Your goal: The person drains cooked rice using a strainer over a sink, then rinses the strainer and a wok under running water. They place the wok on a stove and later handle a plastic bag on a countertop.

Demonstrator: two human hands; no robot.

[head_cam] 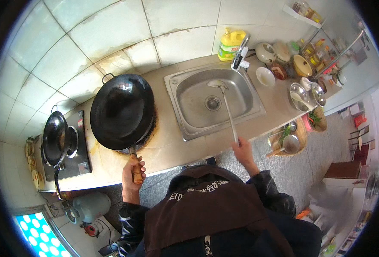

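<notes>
My left hand (132,172) grips the turned wooden handle of a large black wok (122,110). The wok rests over a burner opening in the counter, its inside facing up and showing a shine. In my right hand (242,152) is the end of a long-handled metal ladle (229,110). Its bowl hangs over the stainless steel sink (192,110), behind the drain; whether it touches the basin I cannot tell.
A second wok (55,138) sits on a black cooktop (83,146) at left. Behind the sink stand a faucet (239,56) and a yellow detergent jug (230,44). Bowls, including a white one (265,76), crowd the counter's right. Below are a gas cylinder (94,205) and a basket (302,141).
</notes>
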